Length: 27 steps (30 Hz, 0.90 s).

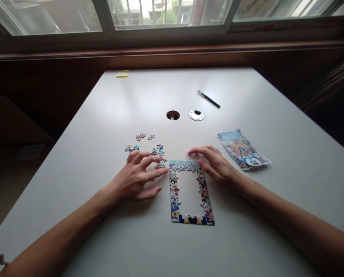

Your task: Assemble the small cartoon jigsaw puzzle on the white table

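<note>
A jigsaw puzzle (174, 207) lies on the white table with its border joined and its middle unfilled. Its top edge carries large letters on light blue. My left hand (139, 173) hovers left of it with fingers spread, the index fingertip close to the upper left border. Beneath and beyond those fingers are loose puzzle pieces (158, 149), partly hidden by the hand. My right hand (214, 163) rests at the top right corner, its thumb at the border and its other fingers stretched out past the top edge. Neither hand visibly holds a piece.
Right of my right hand lies a creased printed picture sheet (241, 148). Farther back are a black pen (209, 99), a round metal cover (196, 115) and a cable hole (172, 115) in the table (149, 92). A yellow sticky note (122, 73) is at the far left edge.
</note>
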Motion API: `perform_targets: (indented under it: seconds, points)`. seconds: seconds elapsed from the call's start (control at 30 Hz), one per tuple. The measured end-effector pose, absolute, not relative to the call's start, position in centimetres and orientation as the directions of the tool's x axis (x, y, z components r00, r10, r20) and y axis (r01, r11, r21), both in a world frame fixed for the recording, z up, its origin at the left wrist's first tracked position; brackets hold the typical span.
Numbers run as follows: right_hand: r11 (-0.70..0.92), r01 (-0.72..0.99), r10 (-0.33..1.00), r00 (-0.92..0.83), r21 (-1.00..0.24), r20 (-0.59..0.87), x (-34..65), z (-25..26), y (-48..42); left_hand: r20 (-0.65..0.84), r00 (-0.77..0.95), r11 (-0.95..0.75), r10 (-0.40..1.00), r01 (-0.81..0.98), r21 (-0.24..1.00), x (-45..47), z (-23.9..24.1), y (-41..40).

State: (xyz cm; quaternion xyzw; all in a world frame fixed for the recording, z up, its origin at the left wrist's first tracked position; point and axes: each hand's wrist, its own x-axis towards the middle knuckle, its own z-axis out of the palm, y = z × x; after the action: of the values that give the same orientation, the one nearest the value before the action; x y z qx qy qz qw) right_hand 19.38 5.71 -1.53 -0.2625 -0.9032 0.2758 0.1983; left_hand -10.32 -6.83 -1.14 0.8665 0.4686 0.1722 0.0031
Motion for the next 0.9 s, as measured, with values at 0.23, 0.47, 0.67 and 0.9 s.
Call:
perform_targets:
  seconds: [0.23, 0.47, 0.67, 0.9]
  points:
    - [0.703, 0.376, 0.59, -0.783, -0.603, 0.199, 19.42, -1.41, 5.64, 0.259, 0.486, -0.535, 0.834, 0.828, 0.169, -10.45, -1.23, -6.95]
    - [0.718, 0.365, 0.58, -0.784, -0.592, 0.22, 19.43, -1.59, 5.72, 0.291, 0.49, -0.547, 0.822, 0.821, 0.164, -10.32, -1.08, -6.95]
    - [0.719, 0.363, 0.578, -0.786, -0.593, 0.22, 19.48, -1.63, 5.71, 0.364, 0.483, -0.57, 0.796, 0.8, 0.185, -10.15, -0.95, -6.87]
    - [0.721, 0.36, 0.573, -0.79, -0.592, 0.218, 19.52, -1.72, 5.78, 0.416, 0.461, -0.573, 0.784, 0.795, 0.199, -10.12, -1.2, -6.83]
